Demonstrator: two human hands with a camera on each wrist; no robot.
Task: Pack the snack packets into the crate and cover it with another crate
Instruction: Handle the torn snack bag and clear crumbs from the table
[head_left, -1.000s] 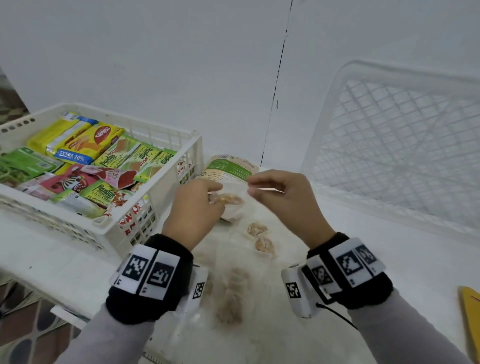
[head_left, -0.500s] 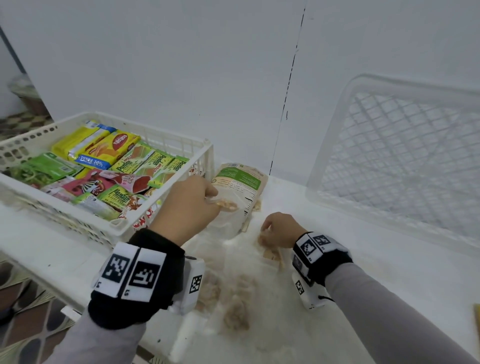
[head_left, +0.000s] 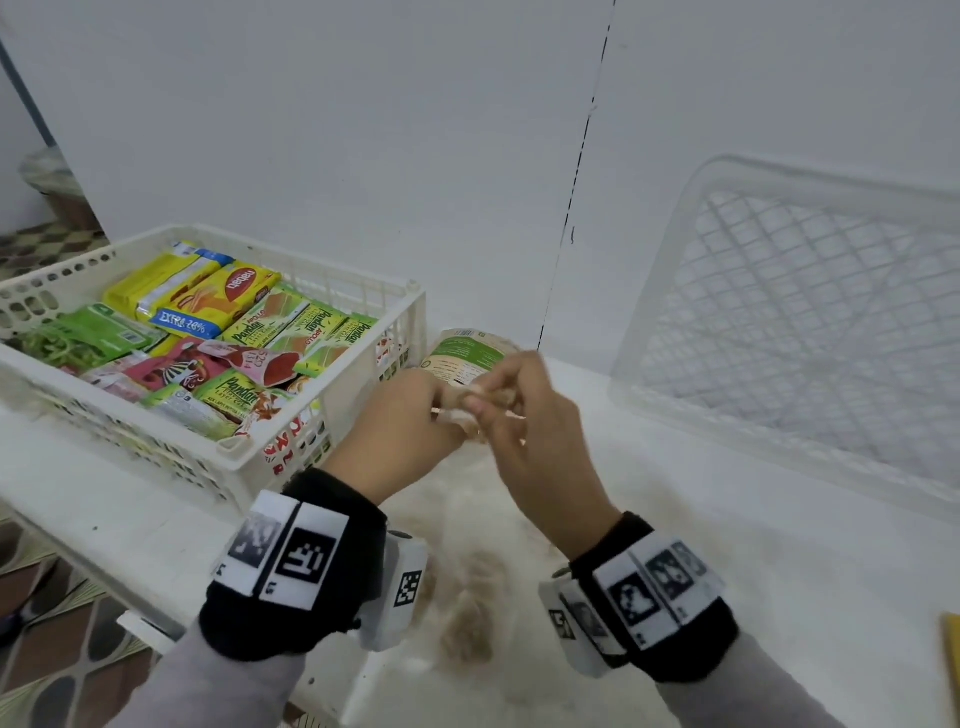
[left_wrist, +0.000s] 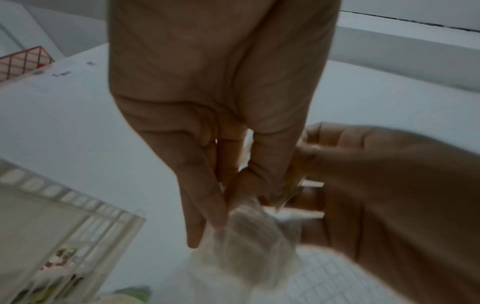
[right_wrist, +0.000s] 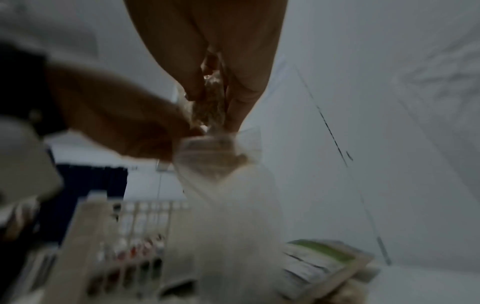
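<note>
Your fingers on the left hand pinch the mouth of a clear plastic bag, and your right hand pinches a small brown snack piece right at that mouth, probably to drop it in so the loose pieces can travel as one packet. The bag hangs just above the counter, with more brown pieces lying on clear plastic below your wrists. Touching the crate's right wall stands a green-labelled packet, not yet packed. The crate sits to your left, nearly full of snack packets; its near right corner is just beside your left hand, so lift clear of that rim. The second crate leans against the wall on your right, with bare counter between.
</note>
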